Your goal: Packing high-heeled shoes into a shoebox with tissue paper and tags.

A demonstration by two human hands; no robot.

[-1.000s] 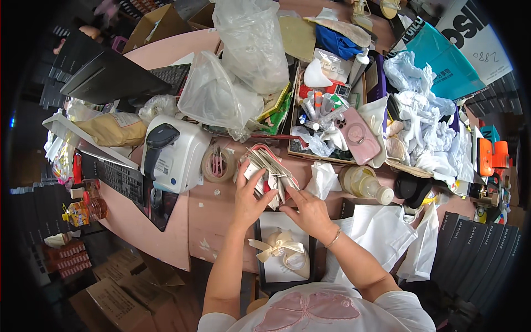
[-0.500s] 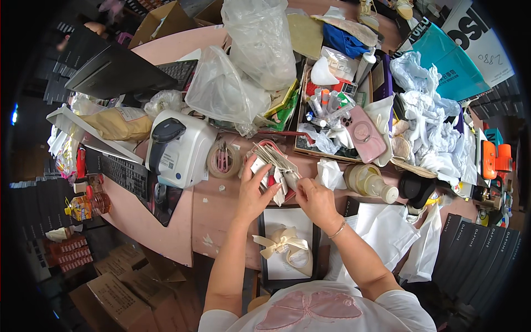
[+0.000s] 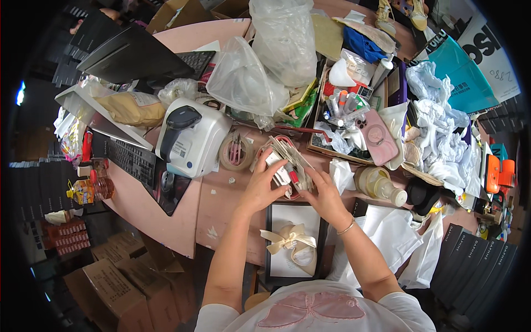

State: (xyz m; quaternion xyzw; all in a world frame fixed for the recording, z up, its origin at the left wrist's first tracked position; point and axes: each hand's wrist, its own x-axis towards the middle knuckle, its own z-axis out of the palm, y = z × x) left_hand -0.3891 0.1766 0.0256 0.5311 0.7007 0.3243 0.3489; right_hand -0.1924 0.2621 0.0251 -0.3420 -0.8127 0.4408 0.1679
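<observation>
- We hold a small white card packet with a red piece on it (image 3: 283,172) over the pink tabletop (image 3: 218,205), just above the black-framed white gift box with the cream ribbon bow (image 3: 292,243).
- Our left hand (image 3: 259,188) is curled partway shut, thumb and fingertips pinching the packet's left edge.
- Our right hand (image 3: 323,196) is likewise half closed; its fingers press the packet's right side, and a thin bangle sits on that wrist.
- Behind the packet, still above the gift box, we see a fanned bundle of pale paper strips (image 3: 287,152) resting on the table, touching or nearly touching what we grip; we cannot tell whether any strip is in our fingers.
- What has changed: a second ago both hands sat nearer the bundle with the fingers spread over it. Now they have drawn together and toward the box, and the small packet shows plainly between them, so we judge that it has been picked clear of the pile and is being handled on its own.
- The gift box shows more of its white lid than before, as our forearms have opened apart above it.
- Left of the gift box and farther up, the roll of brown tape (image 3: 236,152) and the white desktop label printer with a dark scanner on top (image 3: 191,138) stay where they were.
- Right of the gift box, the pale plastic bottle lying on its side (image 3: 379,185) is unmoved.
</observation>
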